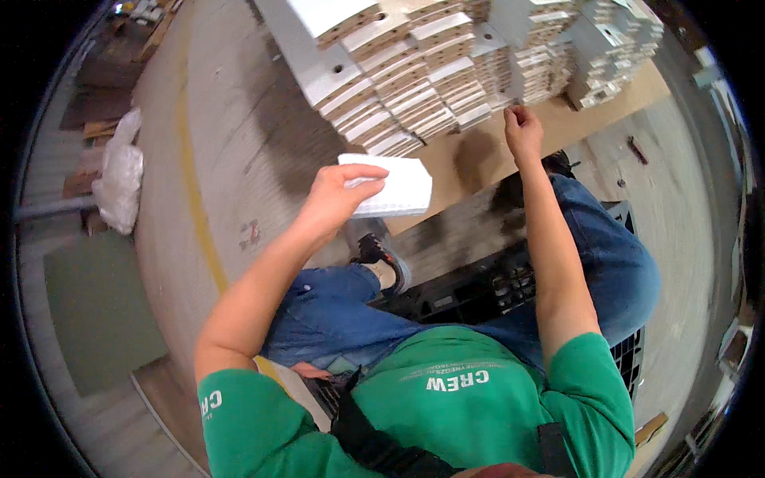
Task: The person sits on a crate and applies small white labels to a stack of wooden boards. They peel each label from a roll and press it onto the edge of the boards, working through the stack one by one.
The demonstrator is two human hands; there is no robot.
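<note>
My left hand [341, 197] grips a white pad [405, 186] with clipped right corners, thumb and forefinger on its upper face. It looks like a thin stack of sheets, though the frame does not settle that. Farther right, my right hand [524, 131] is closed, its fingertips at the lower edge of the stacked white-faced boards [430, 76]. Whatever those fingers hold, if anything, is too small to make out. The boards have brown edges, and round holes show in several.
A brown sheet [610, 118] lies under the board stacks. Black plastic pallets [446, 299] are beneath and beside my legs. A yellow line [191, 167] runs along the concrete floor at left, near a bundle of clear plastic wrap [119, 179]. A small dark piece [637, 150] lies at right.
</note>
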